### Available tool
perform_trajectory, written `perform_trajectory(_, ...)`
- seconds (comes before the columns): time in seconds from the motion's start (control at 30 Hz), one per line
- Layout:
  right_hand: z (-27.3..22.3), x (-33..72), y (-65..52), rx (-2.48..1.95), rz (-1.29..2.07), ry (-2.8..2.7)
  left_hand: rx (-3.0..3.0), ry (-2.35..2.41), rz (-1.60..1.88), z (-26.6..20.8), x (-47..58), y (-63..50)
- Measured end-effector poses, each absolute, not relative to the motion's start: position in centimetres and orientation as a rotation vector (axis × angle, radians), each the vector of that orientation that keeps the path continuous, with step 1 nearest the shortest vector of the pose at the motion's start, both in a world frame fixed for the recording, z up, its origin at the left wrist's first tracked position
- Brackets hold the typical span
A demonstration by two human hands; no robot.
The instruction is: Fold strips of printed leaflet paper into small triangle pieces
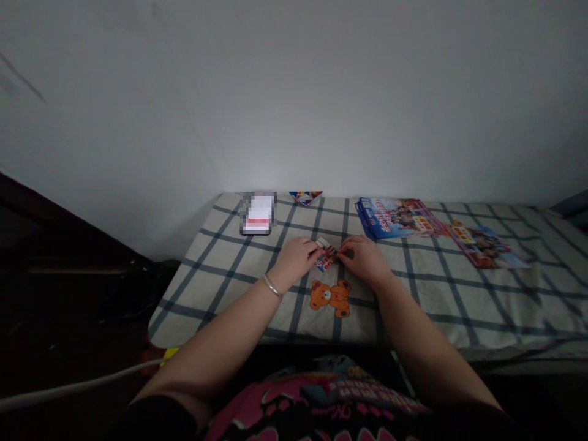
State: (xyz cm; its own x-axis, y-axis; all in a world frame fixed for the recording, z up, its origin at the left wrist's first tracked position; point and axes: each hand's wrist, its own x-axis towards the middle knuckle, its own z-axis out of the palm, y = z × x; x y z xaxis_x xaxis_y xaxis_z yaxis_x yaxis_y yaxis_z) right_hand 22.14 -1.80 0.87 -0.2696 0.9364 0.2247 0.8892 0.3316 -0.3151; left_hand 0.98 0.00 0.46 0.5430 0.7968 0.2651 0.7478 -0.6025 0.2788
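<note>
Wearing a black shirt with pink print (275,410) at a pale cloth with blue-grey checks (215,275). Just beyond a flat orange cartoon bear (331,298), pinching a small red, white and blue printed paper (327,258) between the fingertips of the left hand (298,260), with a silver bracelet (272,286) at its wrist, and of the right hand (365,257). Farther off, facing colourful printed leaflets (390,219) at right, a dark-edged phone (258,213) at left, and a multicoloured paper triangle (305,197) near the white wall (294,92).
</note>
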Motion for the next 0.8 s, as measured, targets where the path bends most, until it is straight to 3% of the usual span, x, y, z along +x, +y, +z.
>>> perform_trajectory(0.2, 1.5, 21.3, -2.4, -1.732, 0.092, -2.236, 2.508, 1.480, 0.651, 0.4, 2.0, 0.4)
perform_trajectory(0.8, 1.1, 21.1, -2.7, -1.719, -0.042, -2.265, 2.554, 1.643, 0.493, 0.6, 2.8, 1.1)
